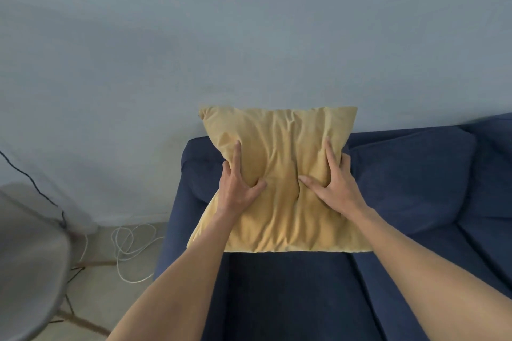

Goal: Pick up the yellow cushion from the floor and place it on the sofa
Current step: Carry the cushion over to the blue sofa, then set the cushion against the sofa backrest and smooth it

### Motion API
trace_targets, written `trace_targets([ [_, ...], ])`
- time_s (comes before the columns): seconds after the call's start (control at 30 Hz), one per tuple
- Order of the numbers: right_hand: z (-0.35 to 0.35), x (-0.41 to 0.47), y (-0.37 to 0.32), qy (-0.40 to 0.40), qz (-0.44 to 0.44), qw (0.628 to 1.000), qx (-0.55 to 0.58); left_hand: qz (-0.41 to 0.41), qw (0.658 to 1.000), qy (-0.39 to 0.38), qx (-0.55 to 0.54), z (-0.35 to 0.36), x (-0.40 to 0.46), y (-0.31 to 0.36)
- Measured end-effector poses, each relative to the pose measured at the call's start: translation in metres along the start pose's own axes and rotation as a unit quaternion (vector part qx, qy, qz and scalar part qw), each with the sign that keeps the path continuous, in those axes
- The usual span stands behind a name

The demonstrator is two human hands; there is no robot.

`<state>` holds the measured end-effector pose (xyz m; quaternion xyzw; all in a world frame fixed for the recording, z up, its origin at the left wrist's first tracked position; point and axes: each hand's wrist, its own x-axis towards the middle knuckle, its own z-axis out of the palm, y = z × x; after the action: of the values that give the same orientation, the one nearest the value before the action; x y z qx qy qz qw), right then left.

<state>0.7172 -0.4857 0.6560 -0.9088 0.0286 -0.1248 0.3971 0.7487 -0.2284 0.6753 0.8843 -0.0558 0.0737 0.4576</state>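
Observation:
The yellow cushion (279,219) stands upright at the left end of the dark blue sofa (291,299), its lower edge on the seat and its top rising above the backrest against the wall. My left hand (239,180) grips its left side, index finger along the front and thumb pressed into the fabric. My right hand (332,183) grips its right side the same way, the other fingers wrapped behind the edge. The fabric is creased between my thumbs.
A blue back cushion (415,177) leans on the sofa just right of the yellow one. A grey chair (30,257) with wooden legs stands at the left. White cable (130,246) lies coiled on the floor beside the sofa arm; a black cable runs down the wall.

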Motion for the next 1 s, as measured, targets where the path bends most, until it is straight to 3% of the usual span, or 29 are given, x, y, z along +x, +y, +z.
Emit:
trace_targets([
  [0.17, 0.027, 0.017, 0.049, -0.007, -0.022, 1.000, -0.015, 0.013, 0.999, -0.019, 0.044, 0.035, 0.026, -0.030],
  [0.43, 0.090, 0.038, 0.136, -0.013, -0.081, 0.994, -0.067, -0.014, 0.998, 0.015, 0.059, 0.102, 0.042, -0.102],
  [0.83, 0.188, -0.011, 0.226, 0.001, -0.091, 0.989, -0.115, -0.063, 0.996, 0.058, 0.017, 0.189, -0.005, -0.232],
  [1.0, 0.198, -0.045, 0.250, -0.044, -0.067, 0.992, -0.097, -0.083, 0.996, 0.009, 0.012, 0.199, -0.038, -0.262],
])
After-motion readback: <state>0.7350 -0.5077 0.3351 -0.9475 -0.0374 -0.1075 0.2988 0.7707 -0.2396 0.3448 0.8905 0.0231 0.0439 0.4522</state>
